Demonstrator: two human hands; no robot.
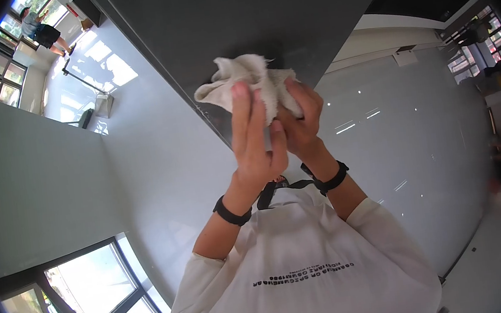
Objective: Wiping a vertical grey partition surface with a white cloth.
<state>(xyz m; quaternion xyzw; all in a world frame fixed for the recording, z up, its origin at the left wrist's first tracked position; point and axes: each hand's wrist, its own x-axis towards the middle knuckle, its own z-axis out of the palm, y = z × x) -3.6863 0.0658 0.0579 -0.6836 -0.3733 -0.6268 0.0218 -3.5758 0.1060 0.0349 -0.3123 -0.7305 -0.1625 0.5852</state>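
A crumpled off-white cloth (248, 75) with frayed edges is bunched between my two hands, up against a dark grey panel (234, 14). My left hand (255, 137) has its fingers pressed along the cloth's near side. On the other side, my right hand (303, 113) grips the cloth with bent fingers, part of them hidden behind its folds. The two hands nearly touch below it. Both wrists wear a black band. The cloth lies near the panel's left edge and lower corner.
A long-handled dustpan (104, 103) stands on the glossy grey floor (397, 140) at upper left, with a dark broom head (84, 119) beside it. Another person (44, 31) is by the far windows. A pale wall (39, 171) and a black-framed window (93, 285) are on the left.
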